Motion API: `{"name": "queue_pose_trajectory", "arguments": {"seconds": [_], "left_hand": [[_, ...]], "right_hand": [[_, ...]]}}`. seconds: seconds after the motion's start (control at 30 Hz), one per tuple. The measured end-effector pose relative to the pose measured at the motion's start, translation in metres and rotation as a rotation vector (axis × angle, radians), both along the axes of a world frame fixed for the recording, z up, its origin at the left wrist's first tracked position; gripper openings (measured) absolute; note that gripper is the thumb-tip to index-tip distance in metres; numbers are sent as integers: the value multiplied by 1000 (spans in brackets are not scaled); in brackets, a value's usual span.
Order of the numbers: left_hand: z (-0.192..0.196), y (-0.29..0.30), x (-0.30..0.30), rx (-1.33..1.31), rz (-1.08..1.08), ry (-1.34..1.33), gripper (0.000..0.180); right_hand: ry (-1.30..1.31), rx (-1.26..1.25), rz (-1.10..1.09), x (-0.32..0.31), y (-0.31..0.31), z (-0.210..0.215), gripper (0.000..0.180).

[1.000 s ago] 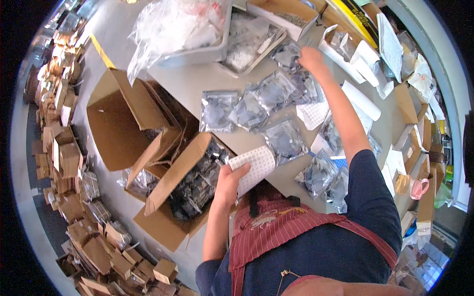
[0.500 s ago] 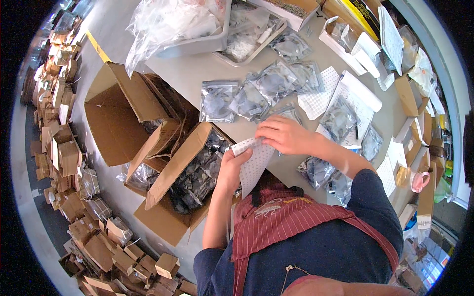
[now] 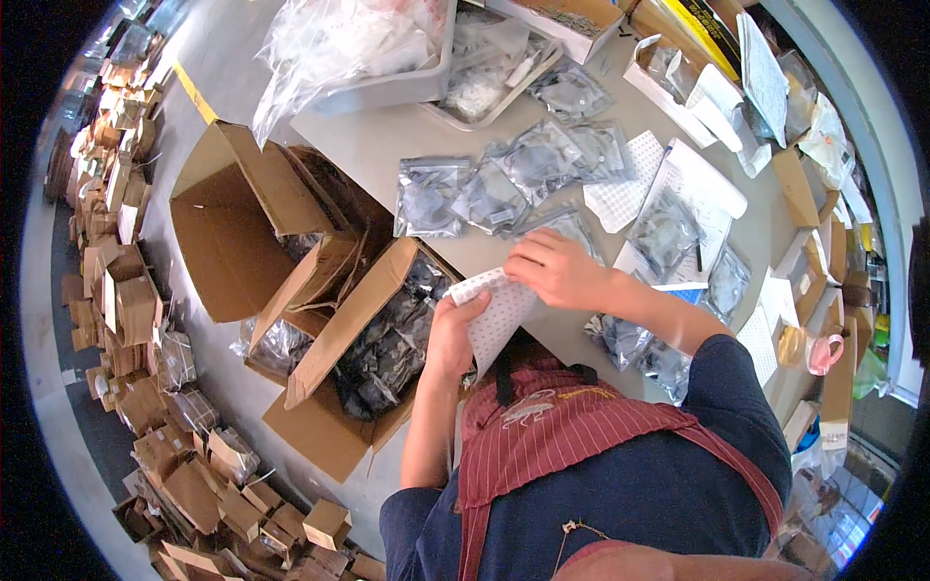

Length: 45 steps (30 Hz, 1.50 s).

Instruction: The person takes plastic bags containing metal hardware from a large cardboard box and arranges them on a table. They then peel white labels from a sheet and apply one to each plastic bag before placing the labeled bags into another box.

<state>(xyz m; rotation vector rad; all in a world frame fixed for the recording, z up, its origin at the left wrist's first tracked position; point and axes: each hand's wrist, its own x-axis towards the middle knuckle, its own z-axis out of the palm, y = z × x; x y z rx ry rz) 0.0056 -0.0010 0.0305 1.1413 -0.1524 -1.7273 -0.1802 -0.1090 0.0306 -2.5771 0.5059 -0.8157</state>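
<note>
Grey worktable (image 3: 387, 145), matte, smooth; everything placed rel. to it. Off its left edge: two big open corrugated cardboard boxes, the near box (image 3: 329, 387) packed w/ dark glossy bagged parts, the far box (image 3: 232, 232) mostly bare inside, flaps splayed. At table's far end, a grey plastic tray (image 3: 397, 87) under crumpled clear film. Mid-table: a loose spread of shiny silver-grey zip bags (image 3: 504, 184), flat, rectangular, crinkled. Right side of table: white paper sheets (image 3: 702, 189), small cartons.

At table's near edge, close to the person's red-striped apron: a white label sheet (image 3: 494, 315), thin, flexible, covered w/ rows of tiny dots, curling. Left hand (image 3: 453, 334) clasps its lower left edge, thumb over the front. Right hand (image 3: 552, 271) lies on the sheet's top corner, fingertips pinched narrow on it.
</note>
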Motion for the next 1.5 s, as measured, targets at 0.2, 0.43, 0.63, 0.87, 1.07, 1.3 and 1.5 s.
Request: {"name": "queue_pose_trajectory", "arguments": {"seconds": [0.2,0.43,0.63,0.87,1.07,1.3,1.5], "left_hand": [[-11,0,4,59,21,89,27],[-10,7,20,92,207,163,32],[-21,17,34,23,240,205,35],[-26,26,44,48,207,127,32],[-18,23,50,35,201,103,31],[-15,27,57,52,194,63,32],[4,17,57,-2,61,92,38]], "right_hand": [[38,-144,100,-3,-1,-5,15],[230,516,-487,-15,-101,-37,15],[589,168,-626,-13,-147,-66,16],[479,278,-379,31,-123,-46,13],[523,89,-373,46,-96,-71,17],[429,493,-111,52,-62,-12,25],[213,582,263,52,-35,-13,27]]}}
